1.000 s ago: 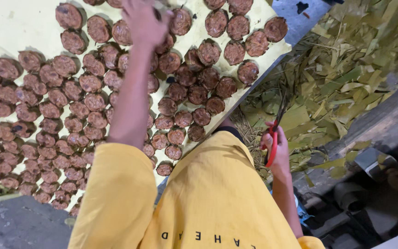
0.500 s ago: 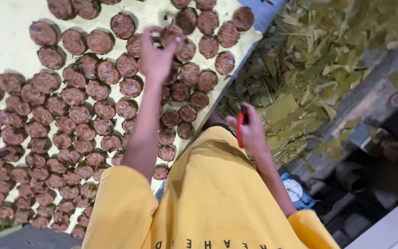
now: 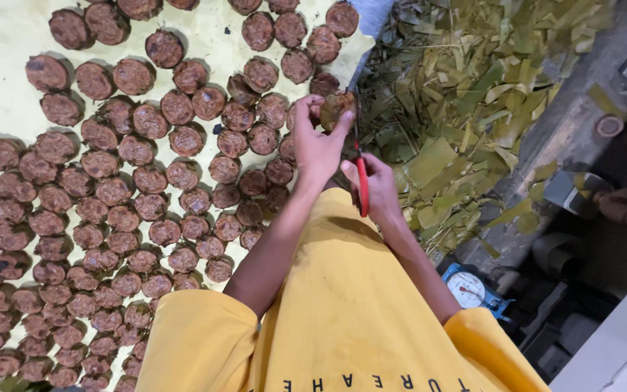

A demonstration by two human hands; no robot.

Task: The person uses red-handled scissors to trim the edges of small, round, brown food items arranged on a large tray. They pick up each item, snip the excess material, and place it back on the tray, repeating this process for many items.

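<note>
My left hand [image 3: 317,145] grips a round brown cake [image 3: 337,107] by its edge and holds it up above the near right corner of the spread. Just below it, my right hand [image 3: 384,190] is closed on red-handled scissors [image 3: 362,185]. Their blades point up toward the cake, right beside my left thumb. Both forearms reach out from my yellow shirt [image 3: 342,319]. Many similar round brown cakes [image 3: 150,181] lie in close rows on a pale yellow sheet [image 3: 1,43] to the left.
A heap of green leaf strips and trimmings [image 3: 466,94] lies to the right of the sheet. A small blue scale with a white dial [image 3: 467,289] stands by my right elbow. Dark clutter and a white surface [image 3: 618,348] fill the lower right.
My left hand, earlier stretched out over the cakes, has come back holding one cake. My right hand with the scissors has moved in to meet it.
</note>
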